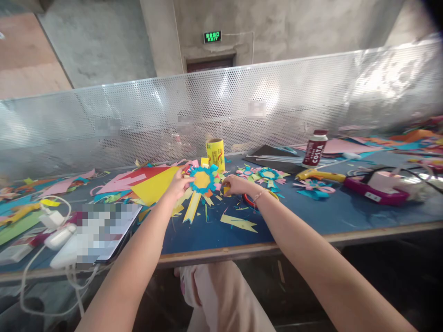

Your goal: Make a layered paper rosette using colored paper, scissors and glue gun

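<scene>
My left hand (177, 185) pinches the left rim of a blue and yellow paper rosette (202, 180) whose yellow ribbon tails (193, 207) hang down over the blue table (297, 216). My right hand (236, 185) lies just right of the rosette with its fingers curled on a small yellow paper piece (226, 189). Red-handled scissors (248, 201) lie under my right wrist. Two finished paper flowers (268, 175) sit further right.
A yellow tape roll (215, 154) stands behind the rosette, and a dark bottle (314, 148) stands at the right. A yellow glue gun (320, 175), a pink device (375, 189), chargers and cables (57, 230), a tablet (104, 233) and coloured paper scraps crowd the table. A perforated metal screen (221, 106) backs it.
</scene>
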Motion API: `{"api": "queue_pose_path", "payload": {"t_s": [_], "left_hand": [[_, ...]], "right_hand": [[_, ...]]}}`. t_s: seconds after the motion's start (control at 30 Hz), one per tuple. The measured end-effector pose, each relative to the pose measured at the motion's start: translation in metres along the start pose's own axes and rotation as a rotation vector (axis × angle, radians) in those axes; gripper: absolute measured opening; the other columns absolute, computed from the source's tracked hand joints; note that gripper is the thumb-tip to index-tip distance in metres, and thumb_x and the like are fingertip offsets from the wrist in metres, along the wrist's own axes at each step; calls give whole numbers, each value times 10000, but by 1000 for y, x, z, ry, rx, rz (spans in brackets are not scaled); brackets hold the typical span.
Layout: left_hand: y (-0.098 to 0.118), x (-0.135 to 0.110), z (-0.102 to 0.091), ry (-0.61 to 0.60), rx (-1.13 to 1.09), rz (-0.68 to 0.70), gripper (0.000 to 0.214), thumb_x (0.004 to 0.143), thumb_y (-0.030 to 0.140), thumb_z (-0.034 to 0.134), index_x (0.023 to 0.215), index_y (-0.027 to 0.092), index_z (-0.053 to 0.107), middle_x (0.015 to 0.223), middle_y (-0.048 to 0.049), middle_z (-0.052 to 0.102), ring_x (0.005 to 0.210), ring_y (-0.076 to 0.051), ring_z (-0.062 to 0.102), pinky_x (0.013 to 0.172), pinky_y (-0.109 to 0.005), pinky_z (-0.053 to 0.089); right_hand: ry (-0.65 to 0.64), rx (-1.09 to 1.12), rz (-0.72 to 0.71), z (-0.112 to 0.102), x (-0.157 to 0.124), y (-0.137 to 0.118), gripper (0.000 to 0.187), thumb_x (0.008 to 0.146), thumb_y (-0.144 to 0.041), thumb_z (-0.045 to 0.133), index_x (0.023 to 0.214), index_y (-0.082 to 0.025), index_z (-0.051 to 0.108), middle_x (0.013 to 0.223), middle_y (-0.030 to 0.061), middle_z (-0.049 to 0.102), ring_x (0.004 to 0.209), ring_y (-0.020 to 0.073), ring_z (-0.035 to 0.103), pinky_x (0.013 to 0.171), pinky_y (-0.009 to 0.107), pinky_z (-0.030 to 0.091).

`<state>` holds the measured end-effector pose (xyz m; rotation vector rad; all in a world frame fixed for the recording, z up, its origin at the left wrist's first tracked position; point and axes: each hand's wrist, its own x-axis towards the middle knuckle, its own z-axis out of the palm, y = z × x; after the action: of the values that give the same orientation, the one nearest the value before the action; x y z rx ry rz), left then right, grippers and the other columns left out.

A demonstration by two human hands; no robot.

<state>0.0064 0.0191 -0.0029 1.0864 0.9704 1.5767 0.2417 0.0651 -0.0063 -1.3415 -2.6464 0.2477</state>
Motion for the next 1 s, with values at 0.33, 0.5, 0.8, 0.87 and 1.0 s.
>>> {"api": "queue_pose_path", "payload": {"t_s": [0.33, 0.5, 0.8, 0.87, 1.0], "left_hand": [[-1, -1, -2, -22, -31, -11, 604, 521, -10, 714, 1071, 189, 558, 772, 21, 647, 631, -118, 640, 627, -240, 526], [1, -2, 0, 4, -30, -27, 595, 525, -24, 696, 1065, 183, 556, 772, 22, 656, 638, -120, 649, 630, -238, 532], [1, 0, -1, 42, -57, -11, 565, 507, -16, 696, 1017, 186, 561, 751, 30, 655, 654, -121, 650, 637, -235, 524], [2, 0, 1, 33, -84, 12, 566, 510, -14, 688, 1019, 198, 562, 765, 37, 657, 662, -115, 648, 638, -228, 521], [3, -1, 1, 25, -87, 48, 586, 499, -17, 687, 1026, 206, 559, 759, 59, 635, 642, -85, 624, 625, -200, 503]], "right_hand": [[-41, 1, -16, -4, -5, 1, 401, 708, -356, 717, 1078, -203, 700, 1048, 90, 691, 956, 238, 640, 795, 278, 484], [-23, -40, -86, -5, -8, -2, 421, 738, -298, 702, 1144, -192, 666, 1128, 110, 671, 1030, 247, 625, 848, 281, 471], [176, 121, 38, -12, -8, -8, 422, 808, -266, 604, 1217, -165, 598, 1099, 104, 682, 952, 207, 647, 778, 252, 479], [282, 191, 78, -14, -7, -7, 426, 819, -287, 596, 1224, -156, 589, 1092, 114, 682, 960, 214, 646, 797, 273, 486], [427, 450, 104, -13, -1, 0, 365, 832, -242, 573, 1182, -143, 601, 967, 100, 703, 888, 202, 673, 783, 311, 521]]}}
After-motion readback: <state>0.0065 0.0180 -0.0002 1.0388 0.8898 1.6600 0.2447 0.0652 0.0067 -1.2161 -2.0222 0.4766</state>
